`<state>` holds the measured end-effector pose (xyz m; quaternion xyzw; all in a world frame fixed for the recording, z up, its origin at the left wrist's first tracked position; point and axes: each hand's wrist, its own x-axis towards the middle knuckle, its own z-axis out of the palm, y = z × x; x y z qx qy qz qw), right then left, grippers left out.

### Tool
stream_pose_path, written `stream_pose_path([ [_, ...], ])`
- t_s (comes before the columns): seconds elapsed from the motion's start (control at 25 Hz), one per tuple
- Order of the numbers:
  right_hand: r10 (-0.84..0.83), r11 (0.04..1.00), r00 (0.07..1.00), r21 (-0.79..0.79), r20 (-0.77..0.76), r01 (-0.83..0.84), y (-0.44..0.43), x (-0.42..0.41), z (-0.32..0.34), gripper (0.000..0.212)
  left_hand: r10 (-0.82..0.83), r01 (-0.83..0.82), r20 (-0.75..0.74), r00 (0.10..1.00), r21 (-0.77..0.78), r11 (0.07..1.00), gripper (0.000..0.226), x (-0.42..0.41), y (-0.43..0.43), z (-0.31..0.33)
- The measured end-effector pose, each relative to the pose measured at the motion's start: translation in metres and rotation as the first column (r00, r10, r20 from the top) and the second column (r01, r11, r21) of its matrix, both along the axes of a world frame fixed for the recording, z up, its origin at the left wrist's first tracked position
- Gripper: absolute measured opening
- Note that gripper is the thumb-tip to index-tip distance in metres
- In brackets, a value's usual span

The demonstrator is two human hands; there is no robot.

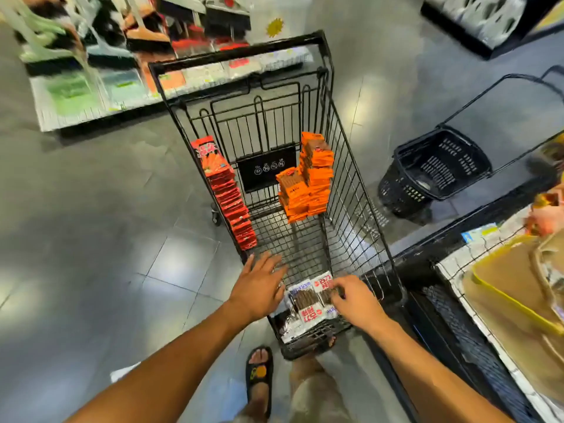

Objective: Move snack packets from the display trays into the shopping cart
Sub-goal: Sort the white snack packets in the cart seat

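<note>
A black wire shopping cart [345,166] stands in front of me. A row of red snack packets [227,193] leans along its left wall, and a stack of orange packets [308,181] fills its far right corner. White snack packets [308,303] with chocolate-stick pictures lie at the cart's near end. My right hand [351,297] rests on them, fingers curled over the top packet's right edge. Just left of these packets my left hand [259,285] hovers over the cart's near left rim, fingers spread and holding nothing. The display tray [506,285], yellow-rimmed with a brown floor, sits at the right edge.
A black plastic basket [433,172] with a long handle stands on the floor right of the cart. A low display of goods [122,65] lies beyond the cart at the upper left. My sandalled foot [259,377] is below the cart. Grey floor tiles spread to the left.
</note>
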<state>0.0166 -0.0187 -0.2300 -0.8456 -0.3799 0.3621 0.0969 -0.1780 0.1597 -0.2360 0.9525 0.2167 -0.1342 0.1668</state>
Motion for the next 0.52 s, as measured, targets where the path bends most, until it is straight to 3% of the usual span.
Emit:
stream_pose_path([
  [0.24,-0.172,0.97,0.98,-0.193,-0.101,0.15,0.013,0.022,-0.081,0.017,0.04,-0.034,-0.1,0.994,0.066,0.997,0.037,0.018,-0.009,-0.046],
  [0.52,-0.258,0.916,0.962,-0.341,-0.094,0.212,0.023,0.049,-0.155,0.041,0.084,-0.09,0.042,0.996,0.188,0.978,0.039,0.019,-0.017,-0.073],
])
